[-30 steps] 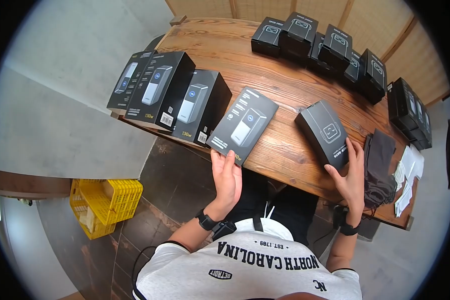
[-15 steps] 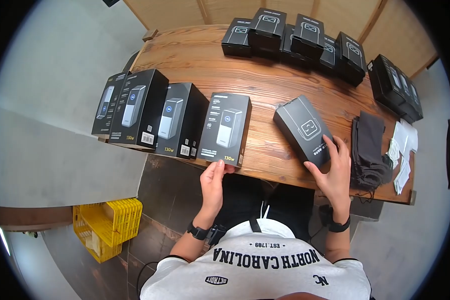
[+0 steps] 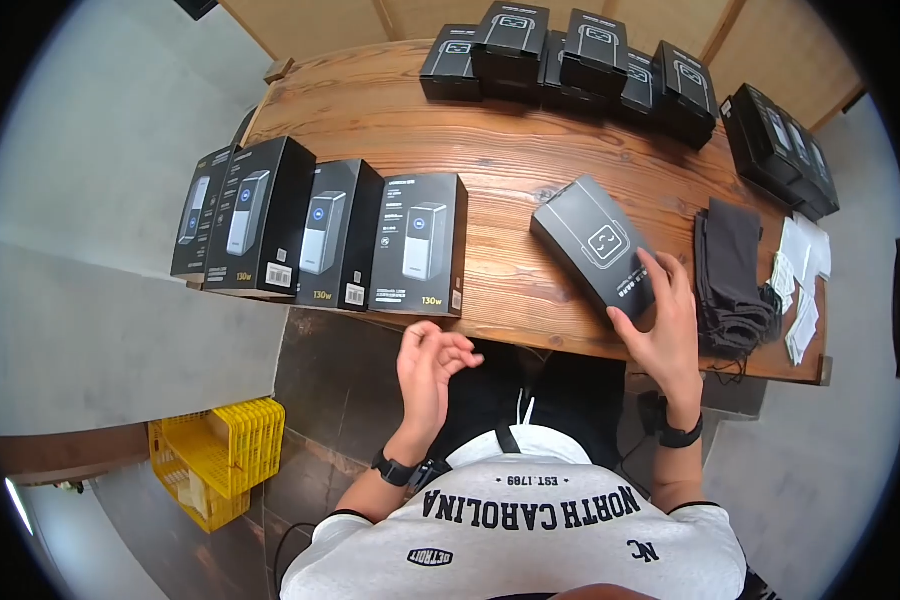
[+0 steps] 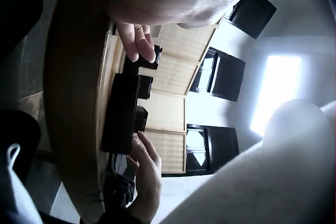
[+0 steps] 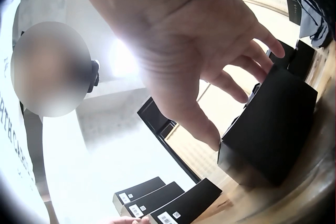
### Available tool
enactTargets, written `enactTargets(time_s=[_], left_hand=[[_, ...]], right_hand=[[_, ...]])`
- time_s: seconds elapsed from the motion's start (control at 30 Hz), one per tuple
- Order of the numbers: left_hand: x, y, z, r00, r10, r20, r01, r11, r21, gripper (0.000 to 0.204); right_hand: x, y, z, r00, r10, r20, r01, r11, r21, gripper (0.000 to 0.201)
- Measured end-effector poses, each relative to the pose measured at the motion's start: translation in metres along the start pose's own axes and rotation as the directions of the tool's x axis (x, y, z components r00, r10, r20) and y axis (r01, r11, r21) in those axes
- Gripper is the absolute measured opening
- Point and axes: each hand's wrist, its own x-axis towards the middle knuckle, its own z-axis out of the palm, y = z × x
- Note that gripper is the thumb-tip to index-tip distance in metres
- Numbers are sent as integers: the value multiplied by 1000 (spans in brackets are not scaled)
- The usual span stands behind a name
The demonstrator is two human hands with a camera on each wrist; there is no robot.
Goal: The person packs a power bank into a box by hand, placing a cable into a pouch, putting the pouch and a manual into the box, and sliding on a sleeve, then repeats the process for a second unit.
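My right hand [image 3: 666, 330] holds the near end of a black cardboard box [image 3: 592, 245], thumb at one long edge and fingers at the other. This box lies slanted on the wooden table, a line drawing on its top; in the right wrist view its plain dark end [image 5: 270, 124] shows below the fingers. My left hand [image 3: 430, 370] is just off the table's front edge, fingers loosely bent and holding nothing. Right above it stands an upright black box [image 3: 418, 245] with a device picture and "130w", last in a row beside another such box [image 3: 338, 230].
Two more upright boxes [image 3: 255, 215] continue the row leftward. Several black boxes [image 3: 595, 60] line the far edge, with more boxes [image 3: 780, 150] at the right. Dark cloth pouches [image 3: 732, 275] and white papers [image 3: 802, 290] lie on the right. Yellow crates [image 3: 220, 455] stand on the floor.
My left hand has set the tilted box upright at the row's right end, let go and drawn back toward the body. My right hand stays at its box.
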Motion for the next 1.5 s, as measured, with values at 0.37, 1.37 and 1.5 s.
enactTargets(time_s=[0.37, 1.37, 1.5], left_hand=[[33, 17, 69, 743, 271, 612, -652, 502, 569, 32], [26, 5, 77, 852, -49, 522, -304, 765, 568, 25], [23, 5, 79, 853, -33, 520, -324, 747, 580, 29]], right_hand=[[2, 0, -23, 977, -191, 100, 195, 980, -39, 77], [-15, 28, 26, 955, 3, 297, -280, 342, 897, 60], [-17, 12, 29, 960, 67, 270, -274, 400, 874, 68]])
